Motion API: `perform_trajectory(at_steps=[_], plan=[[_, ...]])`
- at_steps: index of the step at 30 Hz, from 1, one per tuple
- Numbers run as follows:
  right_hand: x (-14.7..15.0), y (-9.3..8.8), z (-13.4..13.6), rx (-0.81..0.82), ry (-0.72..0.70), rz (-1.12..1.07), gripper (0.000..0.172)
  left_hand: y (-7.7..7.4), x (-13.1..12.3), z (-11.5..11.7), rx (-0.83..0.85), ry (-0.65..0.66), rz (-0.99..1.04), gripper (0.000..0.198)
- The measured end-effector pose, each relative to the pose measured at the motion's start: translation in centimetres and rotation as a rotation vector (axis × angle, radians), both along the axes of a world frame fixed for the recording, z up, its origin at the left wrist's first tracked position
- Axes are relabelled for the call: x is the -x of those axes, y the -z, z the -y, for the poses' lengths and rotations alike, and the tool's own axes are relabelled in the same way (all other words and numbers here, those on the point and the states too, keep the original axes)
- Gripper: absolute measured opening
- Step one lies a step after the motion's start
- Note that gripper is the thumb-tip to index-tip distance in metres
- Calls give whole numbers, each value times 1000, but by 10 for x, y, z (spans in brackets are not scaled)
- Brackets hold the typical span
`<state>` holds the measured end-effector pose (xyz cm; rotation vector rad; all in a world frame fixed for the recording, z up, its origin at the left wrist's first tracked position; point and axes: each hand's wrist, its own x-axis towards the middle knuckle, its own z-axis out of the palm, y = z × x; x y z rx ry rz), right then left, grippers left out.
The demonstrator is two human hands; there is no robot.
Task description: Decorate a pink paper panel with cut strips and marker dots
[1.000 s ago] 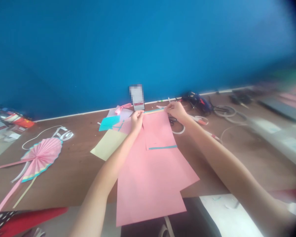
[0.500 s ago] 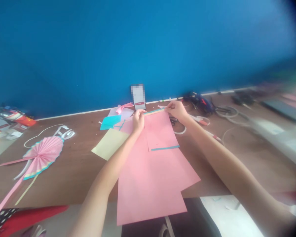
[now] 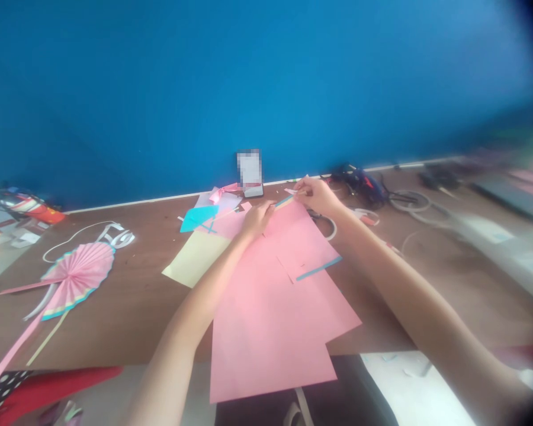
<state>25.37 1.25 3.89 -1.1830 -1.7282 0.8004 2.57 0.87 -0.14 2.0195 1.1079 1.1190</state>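
Item: teal-edged pink sheet (image 3: 304,242); we hold its far edge.
Our left hand (image 3: 255,218) and right hand (image 3: 315,195) pinch it, fingers seemingly closed, over larger pink paper (image 3: 270,331).

No readable text anywhere; the small box (image 3: 250,171) by the wall is blurred.

Pink sheets (image 3: 270,331): three (overlapping); yellow sheet (image 3: 190,263): one; pleated fan (image 3: 77,278): one.
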Motion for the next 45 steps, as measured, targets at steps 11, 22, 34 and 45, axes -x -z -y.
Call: perform_trajectory(at_steps=[11, 22, 34, 45], plan=[[-3, 7, -6, -66, -9, 65, 27, -2, 4, -2, 252, 263, -11, 32], [16, -6, 11, -4, -199, 129, 35, -3, 0, 3, 385, 343, 28, 39], [36, 7, 13, 25, -107, 79, 28, 0, 0, 0, 345, 265, 75, 37], [-27, -17, 3, 140, 186, 322, 14, 1, 2, 1, 336, 250, 155, 27]])
